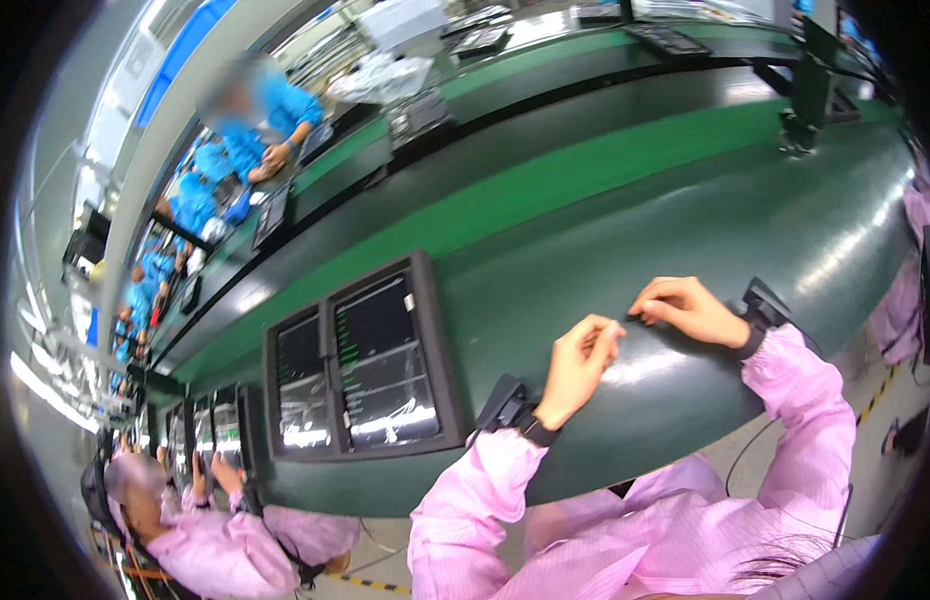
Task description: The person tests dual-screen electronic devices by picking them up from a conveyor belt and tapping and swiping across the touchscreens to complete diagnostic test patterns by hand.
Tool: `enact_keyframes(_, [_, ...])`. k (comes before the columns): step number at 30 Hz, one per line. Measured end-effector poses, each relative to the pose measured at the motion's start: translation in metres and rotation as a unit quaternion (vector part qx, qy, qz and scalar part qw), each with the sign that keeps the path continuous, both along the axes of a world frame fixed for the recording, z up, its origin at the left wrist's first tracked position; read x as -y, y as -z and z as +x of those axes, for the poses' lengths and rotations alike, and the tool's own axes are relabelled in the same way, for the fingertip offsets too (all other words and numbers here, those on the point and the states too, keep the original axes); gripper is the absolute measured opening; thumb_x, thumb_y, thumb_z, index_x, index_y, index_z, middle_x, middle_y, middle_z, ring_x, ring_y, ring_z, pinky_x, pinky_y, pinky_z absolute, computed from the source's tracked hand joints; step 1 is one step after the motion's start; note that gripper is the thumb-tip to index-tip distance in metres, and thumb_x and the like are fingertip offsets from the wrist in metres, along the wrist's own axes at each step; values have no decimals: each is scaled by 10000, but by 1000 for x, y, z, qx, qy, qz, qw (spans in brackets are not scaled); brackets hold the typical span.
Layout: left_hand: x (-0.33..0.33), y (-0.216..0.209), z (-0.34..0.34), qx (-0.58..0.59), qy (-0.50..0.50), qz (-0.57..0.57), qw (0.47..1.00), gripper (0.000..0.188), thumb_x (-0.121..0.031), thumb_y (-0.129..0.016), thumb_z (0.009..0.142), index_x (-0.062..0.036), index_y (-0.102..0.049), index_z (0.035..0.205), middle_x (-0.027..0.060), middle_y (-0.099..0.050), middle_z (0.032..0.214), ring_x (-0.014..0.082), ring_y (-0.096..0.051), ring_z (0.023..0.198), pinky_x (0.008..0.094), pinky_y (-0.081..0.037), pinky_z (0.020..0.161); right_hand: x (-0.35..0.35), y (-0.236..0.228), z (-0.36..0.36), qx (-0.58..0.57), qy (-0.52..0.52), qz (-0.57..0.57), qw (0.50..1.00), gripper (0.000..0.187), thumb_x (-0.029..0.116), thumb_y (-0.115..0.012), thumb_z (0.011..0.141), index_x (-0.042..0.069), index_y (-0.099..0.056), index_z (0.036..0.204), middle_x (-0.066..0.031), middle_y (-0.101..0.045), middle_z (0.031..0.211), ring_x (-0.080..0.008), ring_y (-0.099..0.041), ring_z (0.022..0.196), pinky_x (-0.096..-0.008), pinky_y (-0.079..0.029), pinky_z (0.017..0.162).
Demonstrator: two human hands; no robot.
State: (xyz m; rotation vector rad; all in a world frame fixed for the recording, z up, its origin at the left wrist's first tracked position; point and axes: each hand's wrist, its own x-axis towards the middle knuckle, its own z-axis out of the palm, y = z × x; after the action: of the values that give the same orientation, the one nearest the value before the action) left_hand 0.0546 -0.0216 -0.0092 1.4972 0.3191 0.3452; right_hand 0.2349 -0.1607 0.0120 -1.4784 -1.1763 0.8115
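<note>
Above the green tabletop (505, 300) my two hands are close together but apart. My left hand (577, 368) is closed, its fingers curled in toward the thumb. Across from it, my right hand (690, 308) is also closed, with thumb and fingertips drawn together and pointing left. Whatever either hand may hold is too small or hidden to make out. Left of my left hand lies a dark foam-edged tray (447, 400) with two black flat screen panels (380, 350) side by side, partly under glossy clear film. Each wrist wears a black strap with a dark device.
A dark stand (811, 95) rises at the table's far right. Beyond the bright green strip runs another bench with trays (420, 118) and clear plastic wrap (383, 78). People in blue work across there. A person in pink (220, 545) sits at my left, near more panels (225, 430).
</note>
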Motion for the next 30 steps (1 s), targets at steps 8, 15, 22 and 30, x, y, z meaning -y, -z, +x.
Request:
enact_keyframes(8, [0,-5,-1,2,-8,7,1000,171,-175,-559,1009,-29,-640,971,-32,-586,732,27,-497,632,179,-389,559,-1,8,5,-3,65,35,997,200,136,-586,976,-18,-692,1047,-80,-670,1019,-146,-629,922,-300,-508,831])
enact_keyframes(15, [-1,-7,-1,8,-8,19,1000,179,-161,-540,1014,-26,-647,965,-30,-578,725,25,-476,600,174,-380,539,1,3,2,4,-45,16,999,223,156,-586,987,-28,-682,1069,-88,-663,1056,-161,-643,949,-305,-540,846])
enact_keyframes(22, [3,-13,-1,-9,-19,31,999,190,-166,-540,1013,-23,-646,944,-33,-567,700,23,-467,578,176,-371,525,3,10,7,0,44,51,998,233,160,-581,979,-32,-683,1066,-90,-695,1005,-138,-642,903,-299,-533,849])
enact_keyframes(30, [-5,-8,-8,7,-34,51,998,203,-173,-537,1014,-20,-637,926,-28,-558,681,24,-458,557,177,-356,498,-5,6,4,40,-16,54,998,254,199,-590,969,-20,-689,1052,-95,-718,971,-155,-670,897,-309,-531,827])
